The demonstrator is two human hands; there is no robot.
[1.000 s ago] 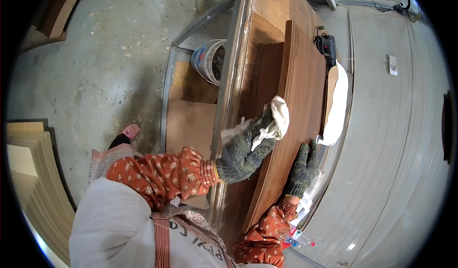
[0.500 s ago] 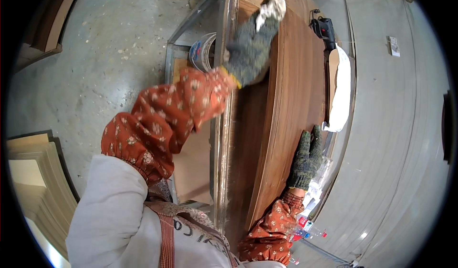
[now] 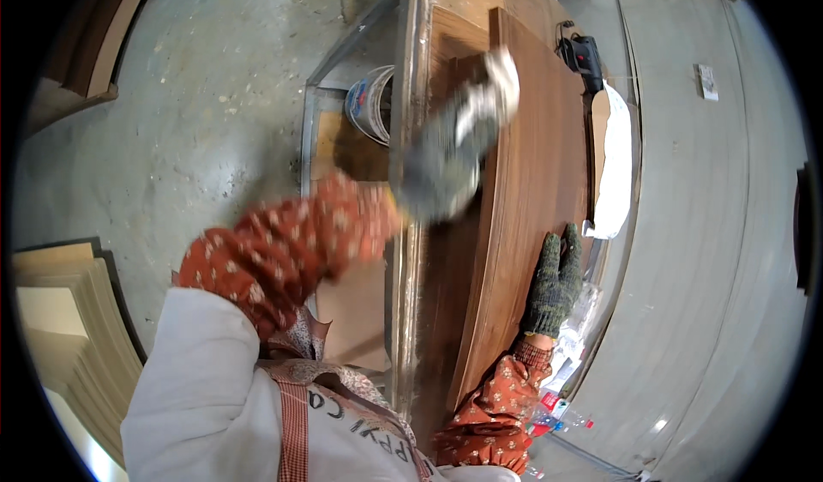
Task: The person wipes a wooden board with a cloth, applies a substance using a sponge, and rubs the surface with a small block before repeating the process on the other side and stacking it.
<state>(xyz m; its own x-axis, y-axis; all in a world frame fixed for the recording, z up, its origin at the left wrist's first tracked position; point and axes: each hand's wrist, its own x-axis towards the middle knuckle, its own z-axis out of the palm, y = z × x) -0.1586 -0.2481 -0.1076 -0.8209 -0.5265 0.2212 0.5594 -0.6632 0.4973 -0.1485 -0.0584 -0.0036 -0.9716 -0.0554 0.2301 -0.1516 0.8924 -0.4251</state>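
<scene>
My left hand (image 3: 441, 160), in a dark knit glove and smeared by motion, is closed on a white cloth (image 3: 490, 92). It passes over the left side of a long brown wooden panel (image 3: 536, 156), and the cloth covers part of the panel's left edge. Whether the cloth touches the wood cannot be made out. My right hand (image 3: 553, 285), gloved alike, rests with outstretched fingers on the panel's right side, holding nothing. Red flowered sleeves cover both forearms.
The panel lies on a metal-framed bench (image 3: 401, 310). A black power tool (image 3: 583, 60) and a white wrapped strip (image 3: 613, 165) are along its right side. Plastic bottles (image 3: 557, 413) lie at lower right. A bucket (image 3: 369, 105) stands left of the bench, stacked boards (image 3: 77, 328) farther left.
My left hand and the cloth have come nearer to me along the panel, uncovering its far left corner. My right hand has stayed in place.
</scene>
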